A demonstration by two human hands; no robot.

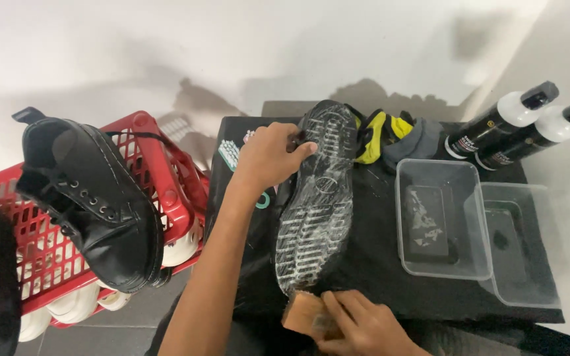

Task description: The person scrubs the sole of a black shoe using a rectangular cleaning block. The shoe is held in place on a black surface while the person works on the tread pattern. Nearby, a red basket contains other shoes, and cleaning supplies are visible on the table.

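Nearest the camera, the right hand (364, 324) has its grip closed around a wooden brush (305, 315) at the heel end of an upturned black boot (318, 198) lying sole-up on the black-covered worktop (377, 264). Whitish suds streak most of the sole's tread, so the scrubbing looks well along, though nothing is rinsed or wiped, and a second black boot (94, 198) sits on the red basket (166, 165), seemingly untouched. From the left, the left hand (268, 158) reaches in with forearm extended, its grip clamped on the toe end to steady the boot.
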